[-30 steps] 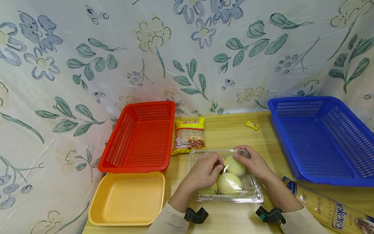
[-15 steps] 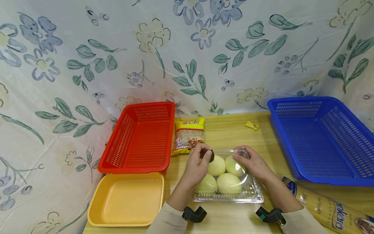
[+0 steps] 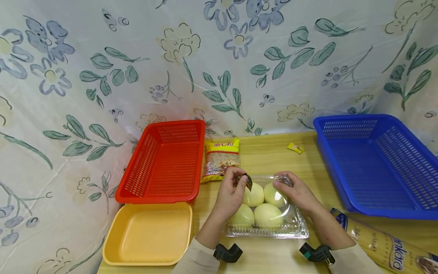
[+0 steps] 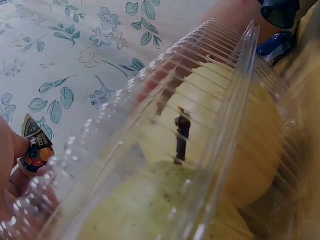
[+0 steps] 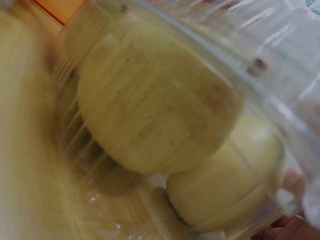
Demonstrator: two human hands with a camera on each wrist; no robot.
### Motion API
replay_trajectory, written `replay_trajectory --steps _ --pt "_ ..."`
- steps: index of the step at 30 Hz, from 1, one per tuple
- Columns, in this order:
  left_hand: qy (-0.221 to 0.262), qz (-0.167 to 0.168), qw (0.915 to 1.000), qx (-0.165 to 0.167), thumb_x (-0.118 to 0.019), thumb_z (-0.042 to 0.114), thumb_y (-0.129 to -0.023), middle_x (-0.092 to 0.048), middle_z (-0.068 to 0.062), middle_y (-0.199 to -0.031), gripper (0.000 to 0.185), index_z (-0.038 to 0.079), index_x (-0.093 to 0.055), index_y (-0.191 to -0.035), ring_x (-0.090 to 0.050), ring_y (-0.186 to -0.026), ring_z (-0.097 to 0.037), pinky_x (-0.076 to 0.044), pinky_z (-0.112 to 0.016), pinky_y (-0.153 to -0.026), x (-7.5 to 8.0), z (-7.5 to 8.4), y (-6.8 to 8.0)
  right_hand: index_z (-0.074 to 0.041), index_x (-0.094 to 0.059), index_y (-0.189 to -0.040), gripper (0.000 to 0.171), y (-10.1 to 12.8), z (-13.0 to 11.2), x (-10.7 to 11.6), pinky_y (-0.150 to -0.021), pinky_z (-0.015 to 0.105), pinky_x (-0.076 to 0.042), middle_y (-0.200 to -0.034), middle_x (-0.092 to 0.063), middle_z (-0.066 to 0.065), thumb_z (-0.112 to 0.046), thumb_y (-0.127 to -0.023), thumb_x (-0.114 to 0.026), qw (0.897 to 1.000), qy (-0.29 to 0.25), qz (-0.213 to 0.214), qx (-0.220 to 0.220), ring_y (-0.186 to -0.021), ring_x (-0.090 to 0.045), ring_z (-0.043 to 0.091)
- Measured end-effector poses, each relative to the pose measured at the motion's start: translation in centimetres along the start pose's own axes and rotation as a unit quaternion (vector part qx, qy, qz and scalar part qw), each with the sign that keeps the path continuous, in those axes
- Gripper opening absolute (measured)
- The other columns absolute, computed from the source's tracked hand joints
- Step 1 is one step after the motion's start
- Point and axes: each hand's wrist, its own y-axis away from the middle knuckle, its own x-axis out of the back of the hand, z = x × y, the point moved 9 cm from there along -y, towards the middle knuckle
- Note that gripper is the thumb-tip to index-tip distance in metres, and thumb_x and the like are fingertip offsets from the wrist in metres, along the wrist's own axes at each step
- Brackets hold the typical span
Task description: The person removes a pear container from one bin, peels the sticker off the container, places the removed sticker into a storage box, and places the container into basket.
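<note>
Sticker (image 3: 248, 181), small and dark, pinched between thumb and fingertips of the left hand (image 3: 231, 194), held just above the far left corner of a clear plastic box (image 3: 297, 222) that sits on the wooden table (image 3: 273, 152) and contains four pale yellow pears (image 3: 268, 214). Right hand (image 3: 297, 192) rests on the far right part of the box with fingers curled over its lid edge. Around the box: noodle packet (image 3: 220, 160), red basket (image 3: 164, 161), yellow tray (image 3: 147, 234), blue basket (image 3: 380, 163) and spaghetti packet (image 3: 386, 243).

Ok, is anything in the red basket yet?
No. In the head view the red basket shows only its bare mesh floor; the four pears sit in the clear clamshell box.
</note>
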Motion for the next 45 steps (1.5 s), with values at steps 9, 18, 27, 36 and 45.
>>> replay_trajectory --steps 9,18,27,36,45 --pt "-0.094 0.047 0.9935 -0.043 -0.061 0.019 -0.104 -0.065 -0.005 -0.094 0.013 0.011 -0.061 -0.113 -0.053 -0.07 -0.007 -0.049 -0.022 -0.06 0.7 1.9 0.5 -0.011 -0.049 -0.144 0.056 -0.2 0.0 -0.2 -0.105 0.062 -0.045 -0.142 -0.056 0.025 -0.043 -0.1 -0.063 1.0 0.004 -0.002 0.0 -0.129 -0.055 0.044" --pt "-0.147 0.08 0.9818 -0.09 -0.068 0.016 -0.098 -0.07 0.0 -0.084 0.008 0.009 -0.066 -0.103 -0.055 -0.069 -0.009 -0.048 -0.028 -0.065 0.8 4.0 1.3 -0.01 -0.049 -0.143 0.055 -0.2 -0.2 -0.3 -0.105 0.057 -0.046 -0.141 -0.057 0.024 -0.041 -0.1 -0.064 1.0 -0.005 -0.004 -0.004 -0.128 -0.056 0.041" --pt "-0.122 0.065 0.9895 -0.041 -0.07 0.013 -0.097 -0.069 0.002 -0.087 0.005 0.012 -0.068 -0.102 -0.059 -0.07 -0.007 -0.053 -0.026 -0.062 0.7 3.7 2.1 -0.011 -0.049 -0.144 0.057 -0.1 0.2 -0.2 -0.105 0.063 -0.045 -0.143 -0.056 0.024 -0.043 -0.099 -0.064 1.0 0.007 -0.005 -0.014 -0.129 -0.055 0.043" --pt "-0.077 -0.007 0.9964 0.036 -0.068 0.019 -0.099 -0.071 -0.002 -0.088 0.004 0.016 -0.066 -0.101 -0.066 -0.066 -0.01 -0.055 -0.023 -0.057 0.8 3.1 4.2 -0.011 -0.049 -0.143 0.057 0.0 0.2 -0.2 -0.104 0.063 -0.045 -0.141 -0.057 0.023 -0.043 -0.099 -0.064 1.0 0.008 -0.001 -0.01 -0.127 -0.056 0.042" --pt "-0.081 -0.027 0.9938 0.071 -0.071 0.018 -0.097 -0.066 -0.001 -0.083 0.005 0.018 -0.067 -0.096 -0.066 -0.061 -0.01 -0.054 -0.024 -0.055 3.2 2.6 7.3 -0.009 -0.05 -0.143 0.056 0.1 0.2 0.1 -0.105 0.059 -0.046 -0.138 -0.059 0.023 -0.041 -0.099 -0.065 1.0 0.001 0.003 -0.004 -0.125 -0.058 0.04"
